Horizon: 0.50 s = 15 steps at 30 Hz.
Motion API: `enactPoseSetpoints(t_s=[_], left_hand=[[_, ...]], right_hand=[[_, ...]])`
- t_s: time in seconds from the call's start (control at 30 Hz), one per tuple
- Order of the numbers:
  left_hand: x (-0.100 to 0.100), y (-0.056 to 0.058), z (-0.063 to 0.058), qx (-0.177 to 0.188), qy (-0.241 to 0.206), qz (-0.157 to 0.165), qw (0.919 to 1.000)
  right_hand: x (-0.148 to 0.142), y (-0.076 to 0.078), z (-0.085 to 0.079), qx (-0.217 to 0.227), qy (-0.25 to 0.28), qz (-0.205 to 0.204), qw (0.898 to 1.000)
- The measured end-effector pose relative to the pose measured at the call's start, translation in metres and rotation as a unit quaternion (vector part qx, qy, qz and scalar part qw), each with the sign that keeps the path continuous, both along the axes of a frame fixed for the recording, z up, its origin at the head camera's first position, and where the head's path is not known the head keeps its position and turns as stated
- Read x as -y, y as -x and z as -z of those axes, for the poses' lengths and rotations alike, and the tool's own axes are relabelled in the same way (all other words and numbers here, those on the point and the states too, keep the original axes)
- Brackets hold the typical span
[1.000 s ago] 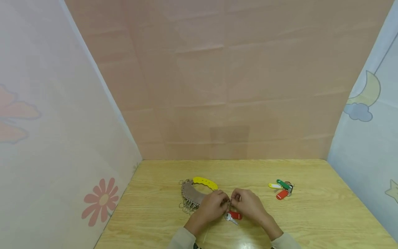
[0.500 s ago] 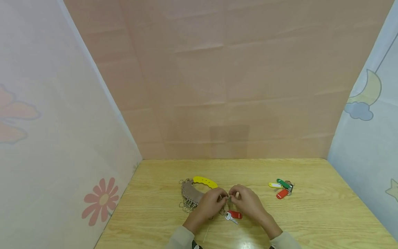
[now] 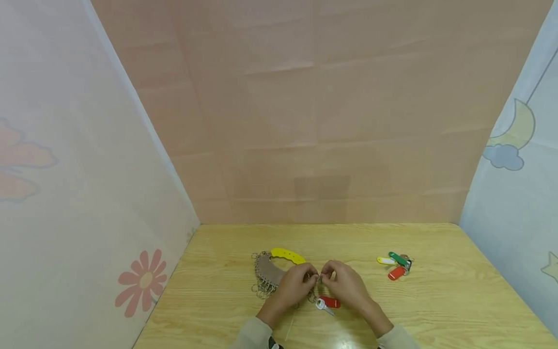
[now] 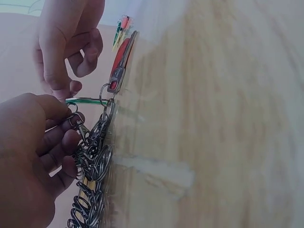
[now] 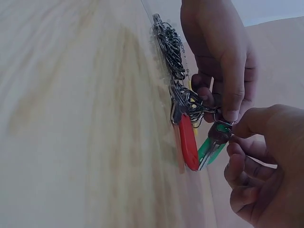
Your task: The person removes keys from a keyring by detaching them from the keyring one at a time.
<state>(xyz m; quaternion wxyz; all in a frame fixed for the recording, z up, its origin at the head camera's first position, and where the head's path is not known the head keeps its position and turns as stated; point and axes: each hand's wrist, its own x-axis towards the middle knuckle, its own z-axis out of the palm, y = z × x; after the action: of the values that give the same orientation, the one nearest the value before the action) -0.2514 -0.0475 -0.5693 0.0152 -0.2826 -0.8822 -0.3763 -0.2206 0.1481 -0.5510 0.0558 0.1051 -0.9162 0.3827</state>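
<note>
Hand faces hand just above the table (image 3: 444,305): the left hand (image 3: 298,282) pinches a small metal ring (image 4: 73,119) that appears linked to a swivel clasp (image 4: 82,132), while the right hand (image 3: 347,286) pinches the top end of a green key tag (image 5: 219,151) with a dark-headed key (image 5: 218,136); exactly which wire each fingertip bears on is too small to tell. The relation that seems to count is a close one: the tag's top sits just beside the ring, on its right, nearer the right hand. Tag and key hang from there, long axis pointing down toward the table. Beneath the hands, a red key tag (image 3: 331,302) and a silver key (image 3: 321,304) lie beside a cluster of metal rings (image 4: 96,137). Nearer the left hand lies the brown key holder (image 3: 269,271), its yellow handle (image 3: 288,255) on the far side. Well apart to the right rests a bunch of green, yellow and red key tags (image 3: 397,271).
</note>
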Motion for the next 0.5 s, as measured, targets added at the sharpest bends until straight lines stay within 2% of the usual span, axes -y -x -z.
enactPoseSetpoints(t_s=[0.2, 0.5], left_hand=[[-0.0017, -0.0007, -0.0006, 0.010, 0.006, -0.004, 0.9999], [-0.0024, 0.0019, -0.0005, 0.021, 0.010, -0.004, 0.9997]], right_hand=[[0.0001, -0.0002, 0.0004, 0.017, 0.003, 0.010, 1.000], [-0.0010, 0.0011, -0.0011, -0.023, -0.042, -0.008, 0.999]])
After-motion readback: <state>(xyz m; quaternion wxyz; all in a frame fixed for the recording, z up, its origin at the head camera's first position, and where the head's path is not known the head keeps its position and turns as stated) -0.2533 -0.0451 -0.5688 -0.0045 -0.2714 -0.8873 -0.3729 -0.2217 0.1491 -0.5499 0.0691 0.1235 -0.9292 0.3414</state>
